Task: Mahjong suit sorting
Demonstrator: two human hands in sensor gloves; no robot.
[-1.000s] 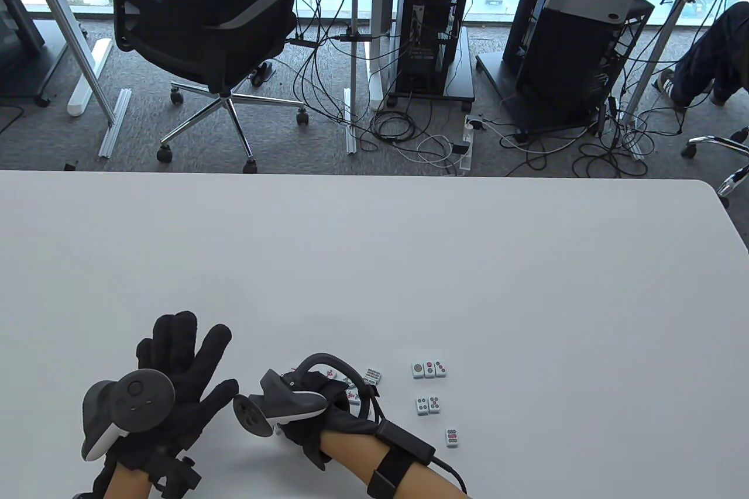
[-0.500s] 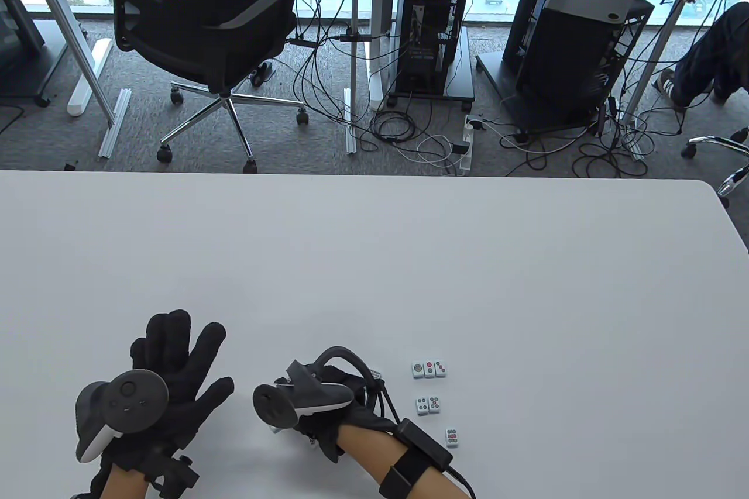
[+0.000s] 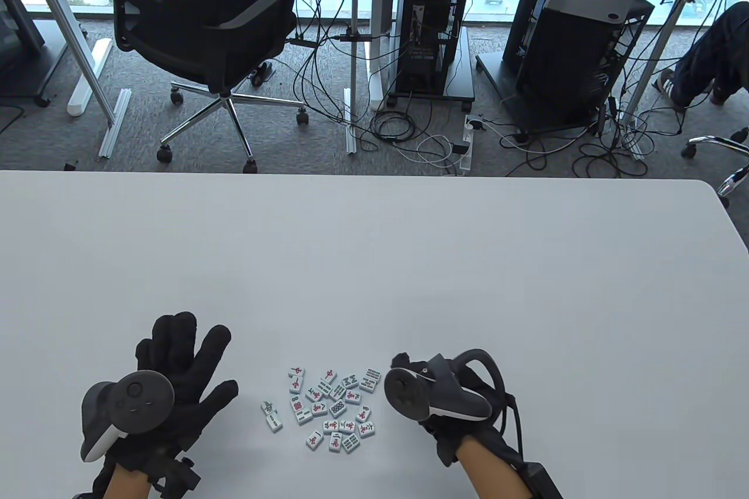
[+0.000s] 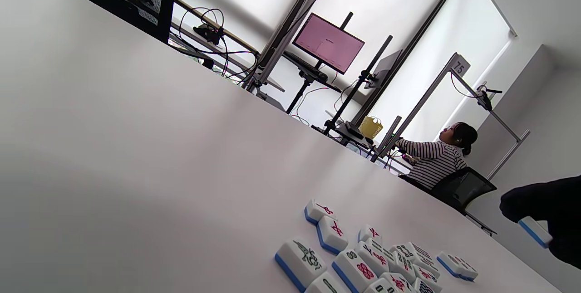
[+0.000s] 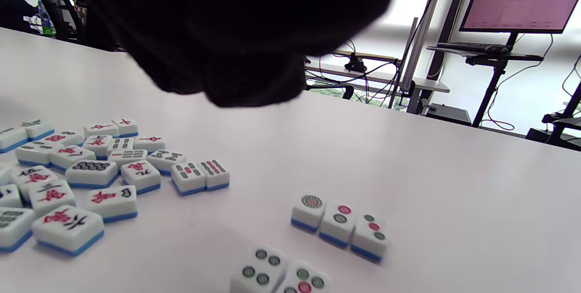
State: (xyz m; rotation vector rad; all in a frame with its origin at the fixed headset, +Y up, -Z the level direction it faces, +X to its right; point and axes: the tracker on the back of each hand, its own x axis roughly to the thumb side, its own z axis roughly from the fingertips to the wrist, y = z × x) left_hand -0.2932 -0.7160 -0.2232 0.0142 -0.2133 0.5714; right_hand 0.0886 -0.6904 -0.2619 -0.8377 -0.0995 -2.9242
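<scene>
Now the left hand [image 3: 175,382] lies flat on the white table [image 3: 374,265] at the lower left of the table view, fingers spread and released, holding nothing, its tracker [image 3: 126,405] strapped to the back. Just to its right, at bottom centre, sits the loose cluster of mahjong tiles [image 3: 327,405], face up, red characters and green bamboos mixed together. Over at the lower right, the right hand [image 3: 450,405] hovers above the dot tiles, hiding them from the table camera. The left wrist view catches a blue-backed tile [image 4: 534,231] pinched in its dark fingertips [image 4: 535,202] at the right edge of the frame. The right wrist view shows what lies beneath: a tidy row of three dot tiles [image 5: 338,225] touching side by side, and a pair of dot tiles [image 5: 281,277] at the bottom edge, well apart from the cluster on the left.
</scene>
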